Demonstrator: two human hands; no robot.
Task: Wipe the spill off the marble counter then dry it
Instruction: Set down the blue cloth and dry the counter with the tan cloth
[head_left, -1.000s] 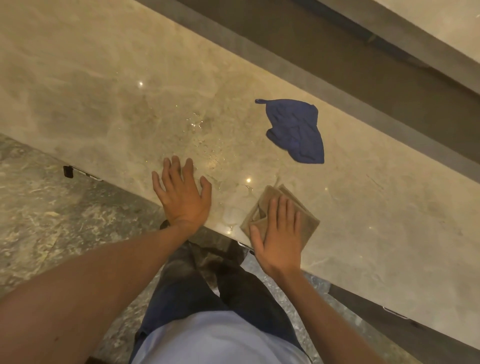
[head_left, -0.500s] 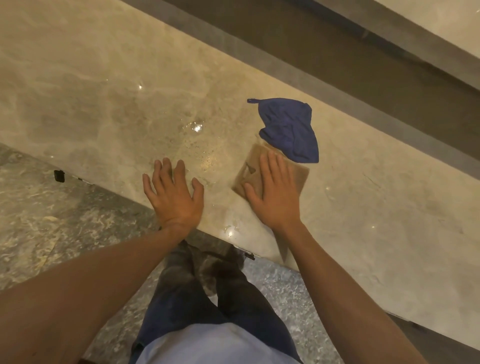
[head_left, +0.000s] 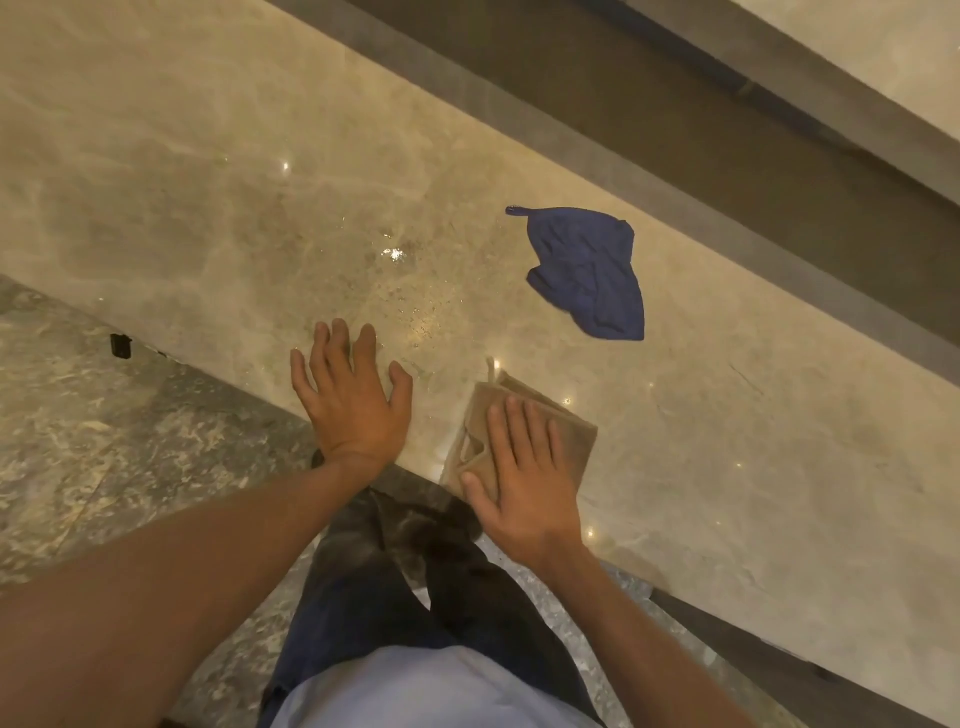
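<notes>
— Pressing what, on your right?
— My right hand (head_left: 524, 478), fingers straight, flattens the tan cloth (head_left: 566, 431) at the counter (head_left: 208, 182) edge; left hand (head_left: 350, 397) lies flat, holding nothing. Droplets (head_left: 410, 306) glisten beyond it, near the blue cloth (head_left: 587, 270).

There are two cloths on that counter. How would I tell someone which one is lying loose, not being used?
Start at the long beige marble counter and find the right hand pressing a folded tan cloth near the front edge. Look farther back, toward the dark channel behind the counter. There lies the blue cloth: crumpled, dark blue, untouched by either hand.
</notes>
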